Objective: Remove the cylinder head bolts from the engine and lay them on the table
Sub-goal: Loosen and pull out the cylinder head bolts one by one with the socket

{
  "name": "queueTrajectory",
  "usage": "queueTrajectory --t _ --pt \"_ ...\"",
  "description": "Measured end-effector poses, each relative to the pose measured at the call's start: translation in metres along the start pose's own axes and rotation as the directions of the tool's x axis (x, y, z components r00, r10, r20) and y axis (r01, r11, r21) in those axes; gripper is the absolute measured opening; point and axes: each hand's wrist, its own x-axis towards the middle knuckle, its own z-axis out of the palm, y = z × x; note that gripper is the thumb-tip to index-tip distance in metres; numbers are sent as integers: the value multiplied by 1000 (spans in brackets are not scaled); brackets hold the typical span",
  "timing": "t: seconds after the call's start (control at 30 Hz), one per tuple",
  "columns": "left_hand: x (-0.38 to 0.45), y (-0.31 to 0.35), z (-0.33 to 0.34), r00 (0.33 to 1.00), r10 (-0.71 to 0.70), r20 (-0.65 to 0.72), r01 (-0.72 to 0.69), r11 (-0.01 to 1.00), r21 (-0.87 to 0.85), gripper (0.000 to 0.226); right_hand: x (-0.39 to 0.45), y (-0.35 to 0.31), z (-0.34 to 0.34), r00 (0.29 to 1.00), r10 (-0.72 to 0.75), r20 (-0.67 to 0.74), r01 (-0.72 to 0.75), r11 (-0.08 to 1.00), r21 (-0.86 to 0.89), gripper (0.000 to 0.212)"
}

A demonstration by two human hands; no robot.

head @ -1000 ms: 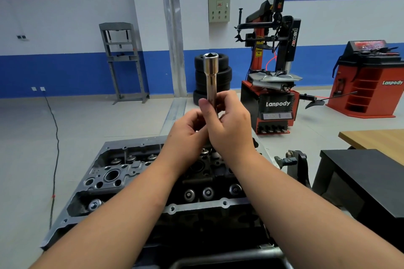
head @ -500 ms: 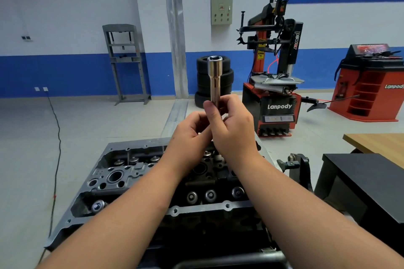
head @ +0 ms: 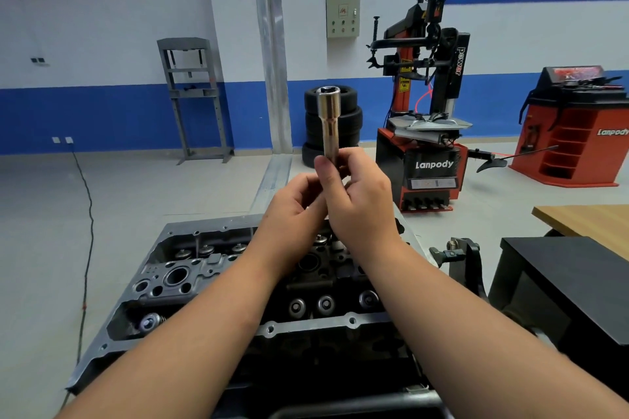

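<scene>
Head camera: a person holds a long chrome socket [head: 328, 122] upright above the engine [head: 218, 282], its open end pointing up. The right hand [head: 362, 206] grips the socket's lower end, thumb and fingers curled round the shaft. The left hand [head: 294, 206] is tucked just beside the right, its fingers curled in at the base of the socket; what they clasp there is hidden behind the right hand. Both forearms reach forward over the engine, whose exposed cylinder head shows valve springs [head: 325, 303] in a row along its near side and round ports on its left side. Whether any cylinder head bolts remain seated in the engine cannot be told from this angle. To the right of the engine stands a dark bench [head: 571, 269], with a wooden-topped bench [head: 592, 223] behind it. Beyond the engine, on the workshop floor, stand a stack of tyres [head: 343, 119], a red and black tyre changer [head: 427, 133] marked Lanpody, and a grey press frame [head: 192, 99] against the blue and white wall.
</scene>
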Motion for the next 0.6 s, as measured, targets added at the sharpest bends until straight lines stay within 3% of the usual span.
queueTrajectory --t 0.13,0.37,0.6 --pt "-1 2 1 999 -8 47 7 1000 23 26 0 0 1 998 47 37 -48 999 13 31" --pt "-1 3 0 999 25 29 -25 1000 5 12 1 -1 -1 999 23 -26 -23 999 26 18" --pt "-3 3 1 995 15 96 -16 1000 4 25 1 -3 0 999 46 21 -47 997 66 17"
